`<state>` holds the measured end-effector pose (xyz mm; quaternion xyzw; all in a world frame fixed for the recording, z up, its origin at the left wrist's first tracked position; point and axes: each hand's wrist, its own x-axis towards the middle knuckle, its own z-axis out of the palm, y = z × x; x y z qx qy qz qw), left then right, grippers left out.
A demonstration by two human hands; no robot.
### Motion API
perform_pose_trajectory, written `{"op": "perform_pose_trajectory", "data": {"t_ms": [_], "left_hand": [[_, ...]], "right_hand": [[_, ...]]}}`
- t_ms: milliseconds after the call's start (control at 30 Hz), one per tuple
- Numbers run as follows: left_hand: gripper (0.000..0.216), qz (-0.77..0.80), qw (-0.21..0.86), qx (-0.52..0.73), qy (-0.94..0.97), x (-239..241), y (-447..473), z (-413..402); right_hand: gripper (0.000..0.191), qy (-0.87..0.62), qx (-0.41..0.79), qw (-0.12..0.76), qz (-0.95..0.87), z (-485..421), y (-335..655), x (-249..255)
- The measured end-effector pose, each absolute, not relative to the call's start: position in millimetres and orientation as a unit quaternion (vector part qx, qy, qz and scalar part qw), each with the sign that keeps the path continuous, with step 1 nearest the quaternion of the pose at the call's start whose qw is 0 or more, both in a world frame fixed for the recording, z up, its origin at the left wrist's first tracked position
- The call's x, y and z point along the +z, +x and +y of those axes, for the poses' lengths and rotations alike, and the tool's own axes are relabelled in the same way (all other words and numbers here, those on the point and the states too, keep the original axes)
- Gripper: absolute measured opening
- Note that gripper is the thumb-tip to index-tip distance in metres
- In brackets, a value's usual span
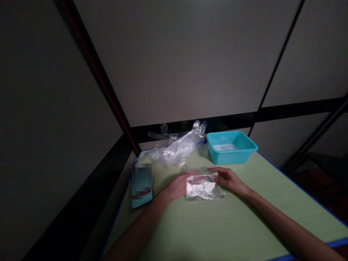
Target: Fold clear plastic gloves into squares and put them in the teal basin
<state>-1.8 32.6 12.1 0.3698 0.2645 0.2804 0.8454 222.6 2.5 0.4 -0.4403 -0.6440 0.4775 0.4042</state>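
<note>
A crinkled, shiny piece of clear plastic film [202,188], roughly rectangular, is between my hands over the table. My left hand [178,186] holds its left side, with the fingers partly behind the film. At the film's upper right edge, the bent fingers of my right hand [231,181] grip it. Beyond them lies a loose heap of clear disposable plastic gloves [174,150], some finger shapes sticking up against the wall.
A turquoise plastic basin [231,157] with something white inside stands at the back right. At the left edge lies a flat blurred-out object [141,186], perhaps a phone. The pale green table [217,228] has blue edging and meets panelled walls.
</note>
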Motion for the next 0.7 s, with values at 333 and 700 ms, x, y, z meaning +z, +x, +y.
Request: {"op": "perform_pose_trajectory", "data": {"t_ms": [333, 700], "left_hand": [[0.04, 0.431, 0.571, 0.43, 0.55, -5.7, -1.4, 46.3], [0.037, 0.455, 0.469, 0.447, 0.61, -11.4, 4.1, 38.3]], "right_hand": [[0.035, -0.467, 0.387, 0.405, -0.685, 5.9, 222.6, -14.0], [0.033, -0.497, 0.281, 0.388, -0.724, 4.7, 223.0, -15.2]]}}
